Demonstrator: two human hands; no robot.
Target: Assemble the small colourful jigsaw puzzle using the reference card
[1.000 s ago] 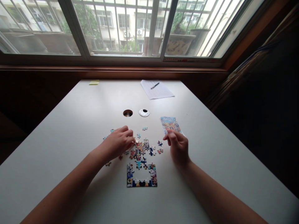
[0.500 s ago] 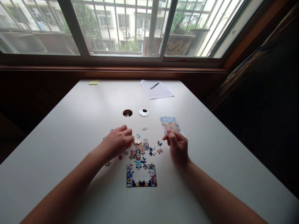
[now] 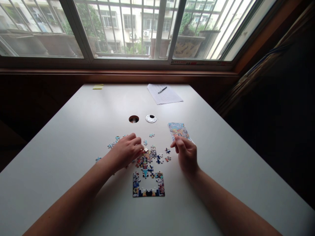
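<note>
My left hand [image 3: 131, 147] is closed in a pinch at the upper left of a joined patch of puzzle pieces [image 3: 145, 159]. A pale jigsaw piece [image 3: 146, 150] shows at its fingertips, partly covered. My right hand [image 3: 185, 152] is curled at the lower edge of the picture card [image 3: 179, 129], covering part of it; whether anything is between its fingers is hidden. Nearest me lies a partly joined puzzle frame [image 3: 161, 188] with an open middle. Loose dark pieces [image 3: 159, 159] lie between the patch and my right hand.
Blue pieces [image 3: 113, 143] lie beyond my left forearm, and another blue piece [image 3: 98, 159] farther left. Behind are a round table hole [image 3: 134, 119] and its silvery cover [image 3: 151, 118]. Papers [image 3: 167, 96] with a pen [image 3: 162, 90] and yellow sticky notes [image 3: 98, 87] lie at the far edge.
My left hand has shifted slightly right, its fingertips now closer over the joined patch, and the pale piece has moved a little with it. My right hand keeps its pose beside the card.
</note>
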